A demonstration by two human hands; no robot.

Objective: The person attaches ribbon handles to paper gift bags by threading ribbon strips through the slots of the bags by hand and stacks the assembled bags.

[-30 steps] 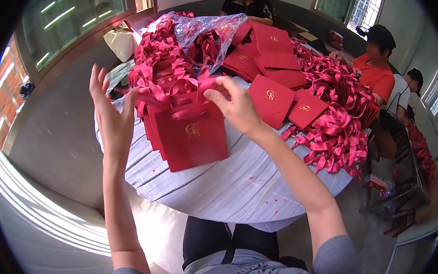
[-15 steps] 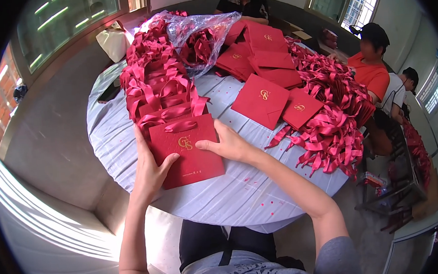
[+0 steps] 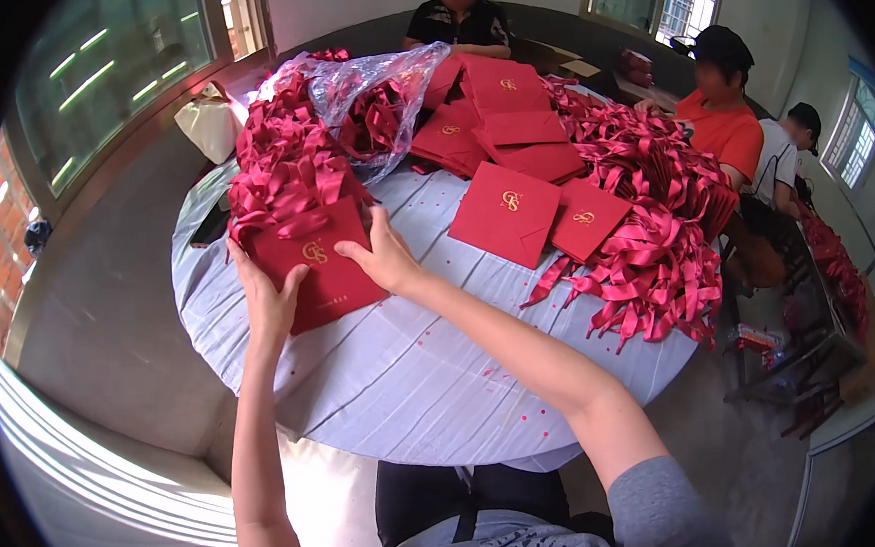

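Note:
A long row of red paper gift bags with ribbon handles (image 3: 286, 167) runs away from me over the table's left side. The nearest bag (image 3: 333, 288) faces me, tilted back, a gold emblem on its front. My left hand (image 3: 268, 289) clasps the row's near end from the left, its thumb against the front bag. From the right, my right hand (image 3: 388, 254) clasps the same end, thumb on the bag's face near the emblem. Behind the sides of the bags, most of my fingers are hidden.
Flat red bags (image 3: 506, 214) lie mid-table beside a large heap of ribboned bags (image 3: 644, 211). Clear plastic wrap (image 3: 397, 100) covers more at the back. A pale cloth (image 3: 404, 376) covers the round table. Three people sit beyond, one in orange (image 3: 724, 131).
Both hands have pushed the near end of the bag row away and slightly left. The row looks more compressed, its ribbons bunched closer together. My view has also shifted slightly.

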